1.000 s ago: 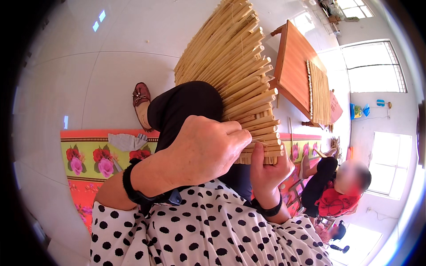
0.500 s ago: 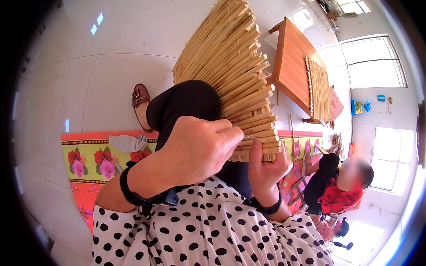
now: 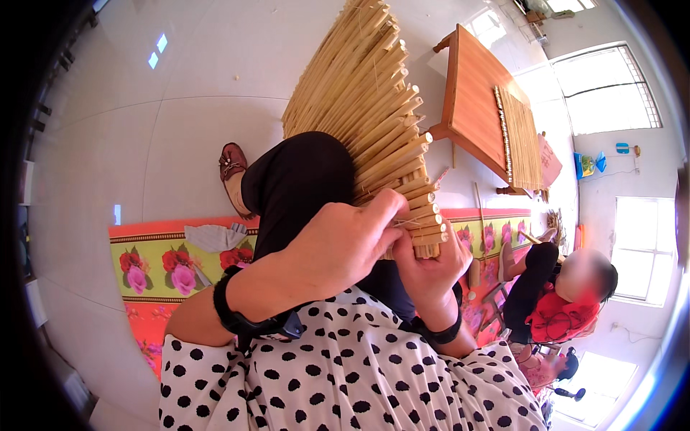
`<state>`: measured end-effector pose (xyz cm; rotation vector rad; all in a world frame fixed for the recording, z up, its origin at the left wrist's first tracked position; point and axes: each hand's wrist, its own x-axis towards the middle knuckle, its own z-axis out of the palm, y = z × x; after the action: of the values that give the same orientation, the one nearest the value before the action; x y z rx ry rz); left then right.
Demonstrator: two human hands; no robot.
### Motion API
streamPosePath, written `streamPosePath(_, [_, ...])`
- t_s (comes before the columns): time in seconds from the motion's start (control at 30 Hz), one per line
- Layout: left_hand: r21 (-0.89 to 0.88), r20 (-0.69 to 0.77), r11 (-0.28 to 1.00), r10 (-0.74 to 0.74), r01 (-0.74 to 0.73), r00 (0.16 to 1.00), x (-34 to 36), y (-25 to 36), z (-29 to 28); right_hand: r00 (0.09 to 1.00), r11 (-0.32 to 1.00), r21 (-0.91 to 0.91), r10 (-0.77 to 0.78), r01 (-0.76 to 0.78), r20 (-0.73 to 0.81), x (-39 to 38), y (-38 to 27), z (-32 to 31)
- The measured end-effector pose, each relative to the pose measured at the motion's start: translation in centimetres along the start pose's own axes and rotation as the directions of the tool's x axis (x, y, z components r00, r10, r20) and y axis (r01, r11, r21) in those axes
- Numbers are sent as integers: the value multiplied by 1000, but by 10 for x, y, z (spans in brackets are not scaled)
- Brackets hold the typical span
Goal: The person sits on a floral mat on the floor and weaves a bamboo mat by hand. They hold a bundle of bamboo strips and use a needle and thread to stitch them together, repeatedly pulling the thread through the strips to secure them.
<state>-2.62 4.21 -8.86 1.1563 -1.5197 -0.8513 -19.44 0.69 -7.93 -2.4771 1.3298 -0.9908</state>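
Both the left hand (image 3: 343, 233) and the right hand (image 3: 431, 276) meet at the lower end of a tan mat of round sticks (image 3: 356, 100), upper centre to centre of the frame. The left fingers have just closed in on the right thumb, drawing the work tight around a thin pale thread (image 3: 410, 224); whether they pinch it, I cannot tell. The right fingers grip the mat's end. A black-trousered knee (image 3: 305, 169) hides part of its left side; a reddish-brown wooden table (image 3: 474, 93) stands upper right.

left hand (image 3: 345, 235): 1 | right hand (image 3: 433, 267): 1 | black wristbands (image 3: 224, 298): 2 | stick mats (image 3: 359, 93): 2 | table (image 3: 471, 93): 1 | brown shoe (image 3: 231, 159): 1 | grey cloth (image 3: 214, 238): 1 | other people (image 3: 564, 309): 2
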Motion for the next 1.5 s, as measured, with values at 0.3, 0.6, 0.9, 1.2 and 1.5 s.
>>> streamPosePath(0.3, [336, 43, 937, 85, -94, 995, 5, 6, 2, 994, 993, 95, -82, 75, 70, 9, 4, -9])
streamPosePath(0.6, [-263, 570, 776, -355, 574, 741, 9, 17, -44, 994, 981, 174, -96, 86, 52, 7, 1, -10])
streamPosePath(0.9, [-755, 162, 612, -174, 236, 971, 8, 11, -28, 987, 955, 275, -75, 112, -141, 21, -9, 7])
streamPosePath(1.2, [-924, 34, 374, -140, 85, 990, 15, -1, -36, 972, 855, 490, -63, 169, -225, 41, -15, 25])
streamPosePath(1.5, [-819, -331, 559, -278, -129, 902, 5, 3, -81, 955, 632, 718, -239, 291, -177, 42, -30, 51])
